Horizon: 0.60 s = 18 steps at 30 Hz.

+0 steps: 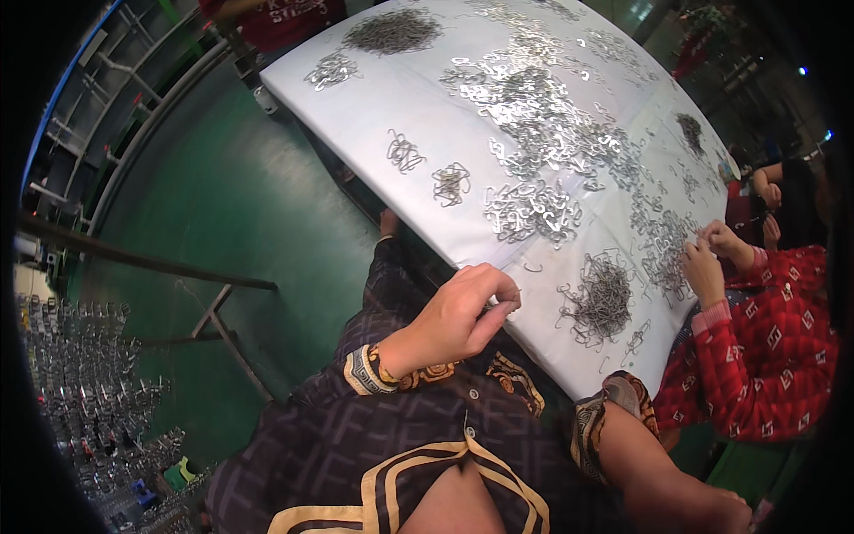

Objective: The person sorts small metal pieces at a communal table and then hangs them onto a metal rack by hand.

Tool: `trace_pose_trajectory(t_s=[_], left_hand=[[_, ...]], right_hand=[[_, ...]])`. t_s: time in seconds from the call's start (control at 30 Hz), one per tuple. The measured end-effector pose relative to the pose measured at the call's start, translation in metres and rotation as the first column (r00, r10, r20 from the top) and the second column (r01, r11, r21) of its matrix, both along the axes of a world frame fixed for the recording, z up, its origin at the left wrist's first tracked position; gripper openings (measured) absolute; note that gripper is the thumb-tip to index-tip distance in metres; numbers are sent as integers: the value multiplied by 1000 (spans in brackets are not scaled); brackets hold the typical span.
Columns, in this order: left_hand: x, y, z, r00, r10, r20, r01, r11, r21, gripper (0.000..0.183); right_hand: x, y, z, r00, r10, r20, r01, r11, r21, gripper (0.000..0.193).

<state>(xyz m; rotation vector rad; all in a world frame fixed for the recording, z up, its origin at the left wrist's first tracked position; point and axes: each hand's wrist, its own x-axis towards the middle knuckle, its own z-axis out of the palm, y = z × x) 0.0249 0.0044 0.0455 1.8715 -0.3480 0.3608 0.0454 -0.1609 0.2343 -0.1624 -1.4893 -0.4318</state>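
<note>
My left hand [463, 313] is closed in a pinch over the near edge of the white-covered table [418, 218]. What its fingertips hold, if anything, is too small to make out. A pile of thin wire hooks [603, 301] lies to its right, and a single wire hook [533, 267] lies just beyond it. Shiny flat S-shaped metal hooks [532, 212] are heaped farther in. My right arm [645, 458] reaches down to the lower right, away from the table. Its hand [734, 512] is smeared at the dim lower rim, fingers not readable.
A co-worker in a red patterned sleeve [765, 356] handles hooks at the right edge. Another person's hands [769, 200] show beyond. A dark hook pile [393, 32] lies at the far left. Metal bars [218, 311] and hanging metal parts [84, 374] stand left over green floor [213, 214].
</note>
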Motion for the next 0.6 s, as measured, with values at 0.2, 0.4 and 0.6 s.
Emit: trace_pose_trajectory(t_s=[0.2,0.4,0.6], left_hand=[[0,0,0,1000,4,15,-4,1000,-20,14],[-6,6,2,1000,30,3,-29,999,-23,14],[-6,4,6,1000,-8,16,9,1000,-11,14]], right_hand=[[-4,-7,-12,962,265,-73,-275,924,-265,24],[-2,-44,-37,797,599,-75,-537,647,-541,18],[36,-17,-55,898,435,-65,-209,290,-934,32]])
